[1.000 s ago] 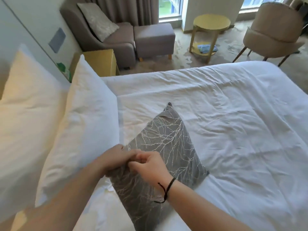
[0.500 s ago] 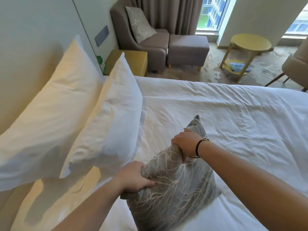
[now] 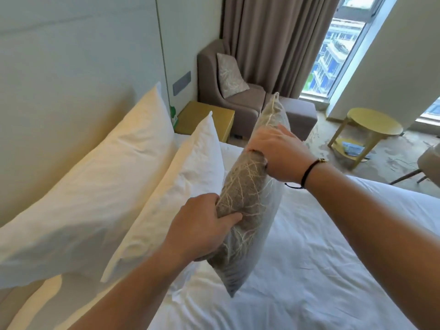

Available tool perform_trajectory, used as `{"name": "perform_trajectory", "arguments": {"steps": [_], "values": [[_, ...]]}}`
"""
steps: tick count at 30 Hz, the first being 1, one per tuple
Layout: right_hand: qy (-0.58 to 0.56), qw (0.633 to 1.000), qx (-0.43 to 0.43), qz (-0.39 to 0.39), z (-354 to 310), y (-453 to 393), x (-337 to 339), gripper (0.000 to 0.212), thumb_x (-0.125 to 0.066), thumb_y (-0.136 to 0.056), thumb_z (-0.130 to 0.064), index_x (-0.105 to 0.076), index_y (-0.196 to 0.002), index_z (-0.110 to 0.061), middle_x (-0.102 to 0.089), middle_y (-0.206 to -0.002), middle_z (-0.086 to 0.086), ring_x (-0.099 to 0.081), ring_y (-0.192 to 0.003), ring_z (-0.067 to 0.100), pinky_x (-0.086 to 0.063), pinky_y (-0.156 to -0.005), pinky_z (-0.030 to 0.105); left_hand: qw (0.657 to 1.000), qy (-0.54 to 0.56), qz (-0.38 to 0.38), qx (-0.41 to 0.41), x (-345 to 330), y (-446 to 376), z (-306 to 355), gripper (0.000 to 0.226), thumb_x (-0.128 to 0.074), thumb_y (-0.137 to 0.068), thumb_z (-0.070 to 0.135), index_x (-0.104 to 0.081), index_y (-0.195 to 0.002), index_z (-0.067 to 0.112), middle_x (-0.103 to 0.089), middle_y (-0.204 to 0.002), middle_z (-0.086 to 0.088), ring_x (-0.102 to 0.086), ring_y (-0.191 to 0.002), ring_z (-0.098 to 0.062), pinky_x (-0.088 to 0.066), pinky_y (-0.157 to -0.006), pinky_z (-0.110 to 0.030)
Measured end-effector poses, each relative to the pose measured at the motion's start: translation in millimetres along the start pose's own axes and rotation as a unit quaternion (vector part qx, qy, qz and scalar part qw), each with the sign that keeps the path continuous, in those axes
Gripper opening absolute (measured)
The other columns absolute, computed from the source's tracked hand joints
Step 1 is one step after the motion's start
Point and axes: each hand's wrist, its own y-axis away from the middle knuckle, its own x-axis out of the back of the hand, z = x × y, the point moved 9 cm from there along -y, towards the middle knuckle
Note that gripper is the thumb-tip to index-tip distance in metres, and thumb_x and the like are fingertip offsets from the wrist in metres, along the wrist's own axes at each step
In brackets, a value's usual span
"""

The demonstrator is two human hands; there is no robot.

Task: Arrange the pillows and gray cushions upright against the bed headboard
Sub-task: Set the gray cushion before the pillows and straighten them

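Cushion (image 3: 247, 203) now lifted off bed (image 3: 333, 270), on edge; both hands (image 3: 202, 225) (image 3: 276, 153) grasping it; pillows (image 3: 166, 186) at 9 o'clock; placement next.

The gray cushion (image 3: 247, 201) was motion-blurred, its branch pattern smeared. Both forearms ran off the bottom edge. The back pillow (image 3: 95, 186) was cut by the left edge. The left hand's (image 3: 202, 225) fingertips were hidden behind the cushion.
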Motion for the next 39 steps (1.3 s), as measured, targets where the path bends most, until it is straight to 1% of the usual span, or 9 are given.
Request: {"name": "perform_trajectory", "arguments": {"steps": [3, 5, 7, 10, 14, 17, 24, 32, 39], "values": [[-0.173, 0.981, -0.085, -0.032, -27.4, -25.3, -47.5, 0.032, -0.055, -0.086, -0.012, -0.063, -0.114, -0.026, -0.055, -0.118, -0.008, -0.048, -0.112, 0.017, -0.041, -0.102, 0.042, 0.998, -0.015, -0.042, 0.041, -12.4, -35.0, -37.0, 0.041, -0.057, -0.081, 0.064, -0.063, -0.095, 0.025, -0.070, -0.088, 0.006, -0.066, -0.081, -0.018, -0.055, -0.075, -0.041], [-0.270, 0.935, -0.155, -0.168, -62.9, -22.6, -128.0, 0.034, -0.052, -0.096, -0.032, -0.057, -0.128, -0.022, -0.048, -0.134, 0.003, -0.047, -0.121, 0.026, -0.041, -0.104, 0.047, 0.992, -0.035, -0.099, 0.074, -34.5, -45.1, -77.2, 0.041, -0.057, -0.087, 0.056, -0.062, -0.109, 0.021, -0.070, -0.102, 0.000, -0.065, -0.090, -0.022, -0.053, -0.081, -0.040], [-0.278, 0.897, -0.200, -0.280, -101.0, -5.1, -204.6, 0.059, -0.048, -0.091, -0.059, -0.038, -0.144, -0.034, -0.009, -0.161, 0.005, -0.011, -0.146, 0.037, -0.020, -0.117, 0.053, 0.986, -0.053, -0.123, 0.100, -45.8, -40.0, -123.2, 0.048, -0.055, -0.085, 0.058, -0.057, -0.117, 0.022, -0.067, -0.109, -0.001, -0.061, -0.093, -0.023, -0.051, -0.079, -0.037], [-0.275, 0.907, -0.229, -0.222, -128.1, -7.2, -250.1, 0.070, -0.050, -0.082, -0.068, -0.025, -0.145, -0.049, 0.025, -0.158, -0.010, 0.020, -0.145, 0.034, -0.007, -0.117, 0.053, 0.975, -0.167, -0.049, 0.137, -25.7, -25.4, -199.5, 0.069, -0.055, -0.083, 0.060, -0.041, -0.140, 0.024, -0.048, -0.143, -0.007, -0.044, -0.130, -0.030, -0.043, -0.101, -0.041], [-0.267, 0.906, -0.251, -0.212, -134.0, -16.6, -261.3, 0.069, -0.054, -0.079, -0.061, -0.026, -0.142, -0.053, 0.024, -0.158, -0.014, 0.019, -0.146, 0.031, -0.010, -0.117, 0.051, 0.966, -0.157, -0.049, 0.199, -9.4, -4.5, -277.0, 0.072, -0.062, -0.083, 0.052, -0.028, -0.140, 0.024, -0.051, -0.136, -0.009, -0.052, -0.123, -0.032, -0.048, -0.095, -0.042], [-0.262, 0.901, -0.271, -0.213, -133.1, -15.9, -262.0, 0.070, -0.056, -0.077, -0.064, -0.026, -0.140, -0.057, 0.024, -0.158, -0.015, 0.019, -0.146, 0.031, -0.011, -0.117, 0.052, 0.962, -0.115, -0.094, 0.230, -17.3, 11.4, -312.4, 0.049, -0.052, -0.090, 0.048, -0.041, -0.131, 0.024, -0.062, -0.127, -0.003, -0.060, -0.116, -0.027, -0.050, -0.088, -0.036], [-0.277, 0.889, -0.309, -0.195, -146.4, -7.1, -242.1, 0.077, -0.061, -0.078, -0.063, -0.022, -0.144, -0.052, 0.024, -0.158, -0.013, 0.017, -0.147, 0.029, -0.012, -0.117, 0.050, 0.976, -0.100, -0.058, 0.183, -7.3, 27.8, -328.0, 0.028, -0.047, -0.096, 0.043, -0.062, -0.106, 0.021, -0.070, -0.107, -0.001, -0.065, -0.102, -0.027, -0.047, -0.072, -0.032], [-0.296, 0.897, -0.296, -0.142, -172.5, 21.1, -210.9, 0.082, -0.065, -0.082, -0.054, -0.018, -0.149, -0.044, 0.019, -0.160, -0.007, 0.007, -0.149, 0.023, -0.018, -0.119, 0.048, 0.977, -0.111, -0.037, 0.177, 16.3, 52.1, -334.6, 0.022, -0.051, -0.095, 0.037, -0.050, -0.076, 0.025, -0.064, -0.085, 0.003, -0.065, -0.086, -0.024, -0.041, -0.059, -0.031], [-0.305, 0.936, -0.160, -0.069, -237.1, 24.4, -184.0, 0.055, -0.061, -0.088, -0.046, -0.045, -0.139, -0.034, -0.034, -0.154, -0.001, -0.013, -0.147, 0.020, -0.011, -0.118, 0.035, 0.964, -0.129, -0.010, 0.233, 39.2, 110.3, -338.0, 0.031, -0.050, -0.096, 0.039, -0.048, -0.068, 0.024, -0.056, -0.070, 0.006, -0.052, -0.066, -0.014, -0.034, -0.052, -0.031]]}}
